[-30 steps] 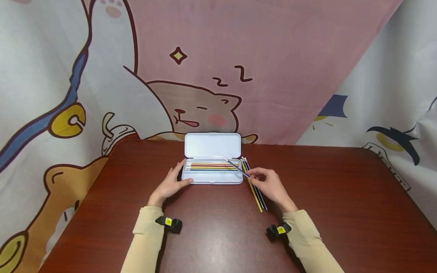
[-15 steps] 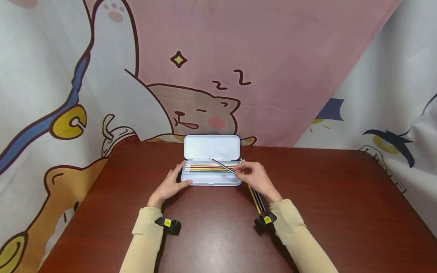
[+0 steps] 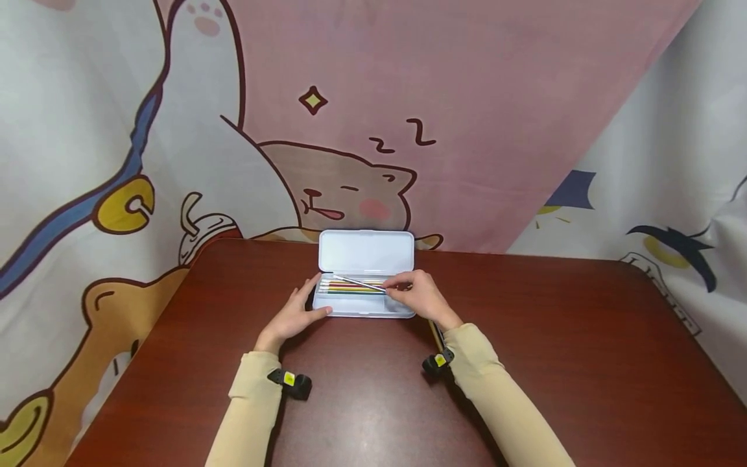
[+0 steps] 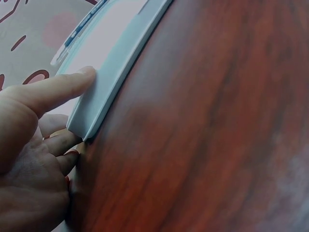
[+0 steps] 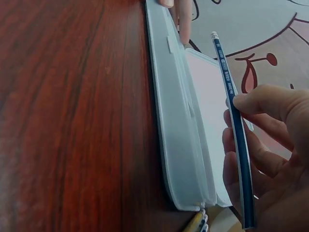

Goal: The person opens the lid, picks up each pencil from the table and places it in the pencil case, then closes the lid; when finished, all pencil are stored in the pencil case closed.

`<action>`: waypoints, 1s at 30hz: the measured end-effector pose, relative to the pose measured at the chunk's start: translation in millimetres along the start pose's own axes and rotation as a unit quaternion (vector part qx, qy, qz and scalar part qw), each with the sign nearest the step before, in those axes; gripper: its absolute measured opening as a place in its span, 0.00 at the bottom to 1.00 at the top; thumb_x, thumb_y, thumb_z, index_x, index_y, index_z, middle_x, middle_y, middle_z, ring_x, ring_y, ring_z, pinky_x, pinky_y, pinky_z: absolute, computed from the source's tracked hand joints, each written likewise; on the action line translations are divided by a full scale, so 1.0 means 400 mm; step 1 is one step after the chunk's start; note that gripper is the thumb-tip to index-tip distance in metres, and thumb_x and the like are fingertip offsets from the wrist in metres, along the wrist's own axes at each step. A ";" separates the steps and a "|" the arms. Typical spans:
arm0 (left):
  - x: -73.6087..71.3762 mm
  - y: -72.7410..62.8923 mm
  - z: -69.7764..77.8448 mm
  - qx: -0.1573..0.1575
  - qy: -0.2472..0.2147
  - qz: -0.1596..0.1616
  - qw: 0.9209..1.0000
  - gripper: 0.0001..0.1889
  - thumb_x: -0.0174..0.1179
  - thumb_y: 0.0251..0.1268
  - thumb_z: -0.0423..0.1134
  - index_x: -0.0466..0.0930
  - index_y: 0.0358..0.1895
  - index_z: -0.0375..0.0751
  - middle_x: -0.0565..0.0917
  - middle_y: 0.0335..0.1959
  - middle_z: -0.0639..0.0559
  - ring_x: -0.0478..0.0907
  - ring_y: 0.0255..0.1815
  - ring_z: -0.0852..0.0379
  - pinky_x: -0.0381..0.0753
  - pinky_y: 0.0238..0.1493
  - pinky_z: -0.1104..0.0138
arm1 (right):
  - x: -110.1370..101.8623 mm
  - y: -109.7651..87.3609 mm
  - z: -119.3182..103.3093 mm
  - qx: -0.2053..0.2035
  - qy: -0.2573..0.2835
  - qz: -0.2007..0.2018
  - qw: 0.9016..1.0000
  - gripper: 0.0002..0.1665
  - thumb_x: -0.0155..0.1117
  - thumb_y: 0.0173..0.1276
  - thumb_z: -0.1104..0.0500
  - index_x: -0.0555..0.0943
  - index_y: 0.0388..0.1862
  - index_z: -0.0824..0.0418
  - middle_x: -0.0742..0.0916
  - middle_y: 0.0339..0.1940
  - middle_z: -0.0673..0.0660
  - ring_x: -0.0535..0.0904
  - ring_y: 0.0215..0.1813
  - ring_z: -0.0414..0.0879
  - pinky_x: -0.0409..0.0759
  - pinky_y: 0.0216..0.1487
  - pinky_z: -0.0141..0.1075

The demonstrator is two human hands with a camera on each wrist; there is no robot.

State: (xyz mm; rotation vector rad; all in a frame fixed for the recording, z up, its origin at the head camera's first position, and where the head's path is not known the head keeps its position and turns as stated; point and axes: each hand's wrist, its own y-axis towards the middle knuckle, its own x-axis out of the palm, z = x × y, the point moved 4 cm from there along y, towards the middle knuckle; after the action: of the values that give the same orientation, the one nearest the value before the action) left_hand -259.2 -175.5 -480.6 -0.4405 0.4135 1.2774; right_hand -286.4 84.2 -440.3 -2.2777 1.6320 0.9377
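A white pencil case (image 3: pixel 353 307) lies with its lid (image 3: pixel 366 251) raised at the back. Several coloured pencils (image 3: pixel 347 290) lie side by side in its rear compartment. The left hand (image 3: pixel 290 319) rests at the case's left end, thumb (image 4: pixel 72 86) on the front rim and fairly straight fingers along the end. Over the right part of the case, the right hand (image 3: pixel 421 297) pinches a dark blue pencil (image 5: pixel 235 121) between thumb and fingers. Its white eraser end points left, above the row. In the head view the fingers hide its other end.
A few loose pencils (image 3: pixel 435 334) lie on the table right of the case, mostly hidden under the right forearm. The reddish-brown wooden table (image 3: pixel 362 389) runs back to a printed cloth (image 3: pixel 467 130) behind the case.
The right hand has carried the blue pencil leftward from beside the case to over the pencil row, now covering more of the loose pencils. The left hand has stayed at the case.
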 end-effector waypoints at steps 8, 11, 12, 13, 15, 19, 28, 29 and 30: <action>0.000 0.002 -0.007 -0.005 -0.004 -0.001 1.000 0.45 0.65 0.62 0.42 0.47 0.77 0.40 0.49 0.76 0.35 0.33 0.76 0.38 0.34 0.71 0.43 | 0.027 0.031 -0.005 0.003 -0.003 -0.010 1.000 0.08 0.67 0.59 0.67 0.89 0.37 0.62 0.88 0.36 0.54 0.79 0.36 0.43 0.77 0.39 0.33; 0.000 0.003 -0.007 -0.004 -0.007 0.001 1.000 0.45 0.65 0.62 0.41 0.47 0.77 0.40 0.50 0.76 0.36 0.33 0.76 0.38 0.33 0.71 0.43 | 0.035 0.040 -0.005 0.003 -0.017 -0.014 1.000 0.08 0.68 0.60 0.66 0.89 0.38 0.61 0.88 0.36 0.53 0.80 0.36 0.43 0.78 0.39 0.34; 0.000 0.003 -0.007 -0.003 -0.007 0.001 1.000 0.45 0.65 0.62 0.41 0.47 0.77 0.40 0.50 0.76 0.36 0.33 0.76 0.38 0.33 0.71 0.43 | 0.038 0.043 -0.006 0.002 -0.023 -0.015 1.000 0.08 0.68 0.60 0.66 0.89 0.38 0.61 0.88 0.35 0.53 0.80 0.36 0.43 0.78 0.39 0.34; 0.001 0.004 -0.007 0.000 -0.006 0.002 1.000 0.45 0.65 0.62 0.41 0.47 0.77 0.40 0.50 0.76 0.36 0.33 0.76 0.39 0.33 0.71 0.44 | 0.042 0.046 -0.006 0.002 -0.027 -0.017 0.999 0.08 0.68 0.60 0.65 0.89 0.38 0.61 0.88 0.35 0.52 0.80 0.37 0.43 0.78 0.39 0.34; 0.004 0.005 -0.006 0.005 -0.006 0.002 1.000 0.45 0.65 0.62 0.41 0.48 0.77 0.39 0.52 0.76 0.37 0.34 0.77 0.40 0.32 0.72 0.46 | 0.049 0.052 -0.006 -0.002 -0.035 -0.019 0.999 0.07 0.68 0.60 0.65 0.89 0.38 0.61 0.88 0.34 0.53 0.80 0.37 0.43 0.79 0.40 0.35; 0.008 0.007 -0.007 0.003 -0.005 0.001 1.000 0.45 0.65 0.62 0.41 0.48 0.77 0.40 0.52 0.76 0.37 0.35 0.77 0.41 0.32 0.72 0.46 | 0.068 0.064 -0.005 -0.006 -0.045 -0.030 0.999 0.07 0.68 0.61 0.66 0.89 0.38 0.62 0.88 0.35 0.53 0.80 0.38 0.43 0.79 0.42 0.35; 0.005 0.007 -0.011 -0.008 -0.002 0.009 1.000 0.45 0.65 0.61 0.42 0.48 0.77 0.41 0.51 0.76 0.37 0.34 0.77 0.39 0.34 0.71 0.44 | 0.080 0.074 0.007 -0.017 -0.068 -0.040 0.997 0.07 0.68 0.61 0.66 0.89 0.38 0.62 0.88 0.35 0.53 0.80 0.40 0.45 0.78 0.46 0.38; 0.007 0.008 -0.010 -0.008 -0.003 0.009 1.000 0.45 0.65 0.61 0.42 0.48 0.77 0.41 0.52 0.76 0.37 0.34 0.77 0.39 0.34 0.71 0.44 | 0.079 0.072 0.009 -0.021 -0.068 -0.040 0.997 0.07 0.68 0.62 0.66 0.89 0.38 0.62 0.88 0.35 0.53 0.81 0.40 0.46 0.78 0.46 0.39; 0.008 0.008 -0.009 -0.007 -0.004 0.009 1.000 0.45 0.65 0.61 0.42 0.48 0.77 0.41 0.52 0.76 0.37 0.34 0.77 0.39 0.34 0.71 0.44 | 0.078 0.070 0.011 -0.023 -0.067 -0.042 0.997 0.07 0.68 0.62 0.66 0.89 0.39 0.62 0.88 0.36 0.53 0.81 0.41 0.46 0.78 0.47 0.39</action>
State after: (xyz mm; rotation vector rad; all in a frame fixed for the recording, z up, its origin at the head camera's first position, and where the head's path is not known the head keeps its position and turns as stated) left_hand -261.9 -173.8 -485.6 -0.4435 0.4036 1.3003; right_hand -307.3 51.3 -456.2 -2.2400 1.4645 1.0923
